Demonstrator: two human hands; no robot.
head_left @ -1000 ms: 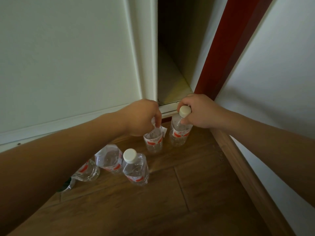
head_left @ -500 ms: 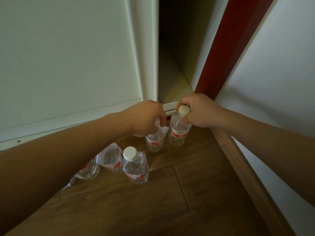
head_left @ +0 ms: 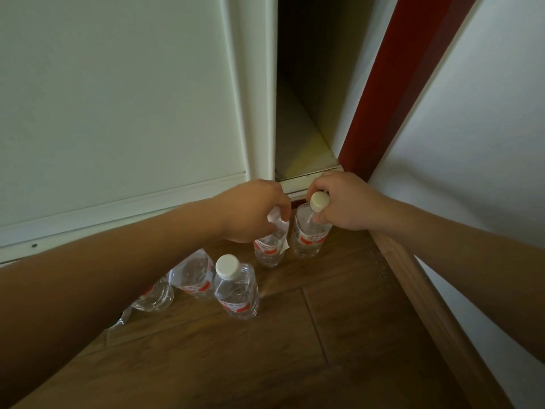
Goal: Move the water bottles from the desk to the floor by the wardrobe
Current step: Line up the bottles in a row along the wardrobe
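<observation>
- I see the left hand (head_left: 250, 211) with its fingers wrapped round the neck of a water bottle (head_left: 269, 246), by the wardrobe (head_left: 118, 98) base.
- The right hand (head_left: 342, 202) has its fingers pinching the neck of the neighbouring capped bottle (head_left: 309, 237), near the floor (head_left: 324, 335) corner.
- A third bottle (head_left: 236, 290) stands unheld on the floor.

Left grip (head_left: 250, 211) holds left bottle (head_left: 269, 249), right grip (head_left: 345, 205) right bottle (head_left: 309, 240)

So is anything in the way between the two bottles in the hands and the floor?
Nothing visible. The left hand and right hand hold the left bottle and right bottle at the bare floor by the wardrobe; the free capped bottle stands apart.
</observation>
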